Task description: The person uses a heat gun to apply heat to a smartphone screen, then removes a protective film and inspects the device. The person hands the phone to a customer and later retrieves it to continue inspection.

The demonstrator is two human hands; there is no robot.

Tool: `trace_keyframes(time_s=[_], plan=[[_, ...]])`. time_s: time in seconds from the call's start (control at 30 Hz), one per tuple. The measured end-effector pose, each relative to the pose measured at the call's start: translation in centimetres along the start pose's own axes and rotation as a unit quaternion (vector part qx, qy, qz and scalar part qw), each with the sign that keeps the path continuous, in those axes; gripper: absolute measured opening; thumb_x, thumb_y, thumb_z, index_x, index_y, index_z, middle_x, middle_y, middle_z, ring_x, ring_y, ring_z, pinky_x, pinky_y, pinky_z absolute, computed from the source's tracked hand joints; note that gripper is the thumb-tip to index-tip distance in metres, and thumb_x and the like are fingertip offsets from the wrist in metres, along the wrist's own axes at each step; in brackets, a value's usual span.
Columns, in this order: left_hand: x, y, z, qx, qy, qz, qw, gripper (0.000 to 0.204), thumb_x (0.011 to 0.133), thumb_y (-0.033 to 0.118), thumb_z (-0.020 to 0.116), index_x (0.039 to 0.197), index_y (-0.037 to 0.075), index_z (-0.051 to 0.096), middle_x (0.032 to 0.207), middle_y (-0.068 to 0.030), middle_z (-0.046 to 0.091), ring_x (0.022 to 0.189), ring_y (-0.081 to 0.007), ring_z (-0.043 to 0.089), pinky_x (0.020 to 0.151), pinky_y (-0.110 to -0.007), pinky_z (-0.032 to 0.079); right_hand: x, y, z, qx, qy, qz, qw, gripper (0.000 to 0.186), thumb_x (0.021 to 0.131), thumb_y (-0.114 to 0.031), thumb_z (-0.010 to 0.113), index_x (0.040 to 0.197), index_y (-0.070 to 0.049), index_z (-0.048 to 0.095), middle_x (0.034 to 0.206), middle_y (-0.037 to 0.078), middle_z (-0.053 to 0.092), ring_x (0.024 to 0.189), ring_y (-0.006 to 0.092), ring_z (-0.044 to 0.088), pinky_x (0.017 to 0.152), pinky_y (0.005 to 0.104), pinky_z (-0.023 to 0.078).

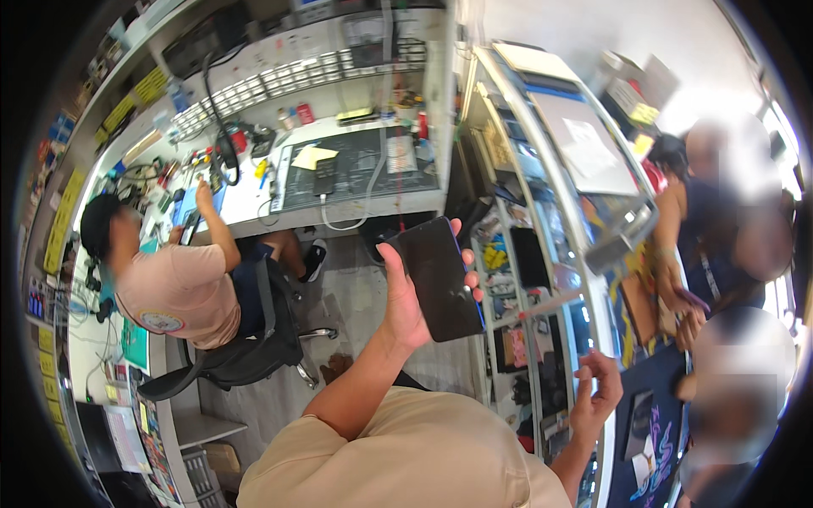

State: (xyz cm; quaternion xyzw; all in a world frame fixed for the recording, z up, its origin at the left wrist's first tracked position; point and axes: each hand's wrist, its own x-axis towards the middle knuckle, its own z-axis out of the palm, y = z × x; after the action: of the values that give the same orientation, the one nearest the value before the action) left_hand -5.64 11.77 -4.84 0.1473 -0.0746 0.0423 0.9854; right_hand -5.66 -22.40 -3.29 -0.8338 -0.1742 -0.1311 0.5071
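My left hand (406, 309) is closed round a smartphone (440, 284) with a dark screen and a blue edge. The thumb lies along its left side and the fingertips show past its right edge. The phone is held up in front of my body, its screen facing me and unlit. My right hand (596, 391) is raised beside the glass display counter (603, 339), with its fingers loosely bent and apart. Nothing shows in it.
A person (182, 284) in a light shirt sits on a black office chair (254, 339) at the workbench (339, 212), handling a small device. A dark work mat (360, 165) lies on the bench. Across the counter, other people stand, one holding a phone (693, 299).
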Motion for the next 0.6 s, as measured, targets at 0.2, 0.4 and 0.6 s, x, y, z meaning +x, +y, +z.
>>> trace_keyframes(time_s=[0.2, 0.4, 0.6], plan=[[-1.9, 15.0, -7.5, 0.116, 0.076, 0.118, 0.983, 0.1, 0.086, 0.076, 0.069, 0.159, 0.015, 0.041, 0.12, -0.0067, 0.061, 0.103, -0.0228, 0.065, 0.095, -0.044, 0.054, 6.9, -3.1, 10.5, 0.058, 0.037, 0.034, 0.997, 0.031, 0.105, -0.014, 0.066, 0.133, 0.0, 0.068, 0.106, 0.005, 0.069, 0.087, 0.0087, 0.06, 0.077, 0.0244, 0.052], [-5.1, 24.2, -9.8, 0.496, 0.122, 0.165, 0.844, 0.106, 0.076, 0.026, 0.098, 0.163, 0.013, 0.039, 0.126, -0.0026, 0.057, 0.104, -0.0136, 0.057, 0.099, -0.032, 0.048, 9.3, -9.6, 25.4, 0.047, -0.114, 0.003, 0.992, 0.032, 0.098, 0.0, 0.062, 0.129, 0.003, 0.069, 0.105, 0.011, 0.073, 0.088, 0.0146, 0.068, 0.081, 0.0288, 0.054], [-4.8, 26.6, -8.1, 0.523, 0.224, 0.172, 0.804, 0.09, 0.09, 0.019, 0.087, 0.164, 0.012, 0.037, 0.133, -0.0058, 0.05, 0.107, -0.0147, 0.053, 0.1, -0.032, 0.047, 11.1, -16.0, 34.3, 0.08, -0.27, -0.135, 0.95, 0.033, 0.093, 0.005, 0.068, 0.126, 0.002, 0.07, 0.104, 0.015, 0.073, 0.088, 0.0188, 0.07, 0.081, 0.0298, 0.055]])
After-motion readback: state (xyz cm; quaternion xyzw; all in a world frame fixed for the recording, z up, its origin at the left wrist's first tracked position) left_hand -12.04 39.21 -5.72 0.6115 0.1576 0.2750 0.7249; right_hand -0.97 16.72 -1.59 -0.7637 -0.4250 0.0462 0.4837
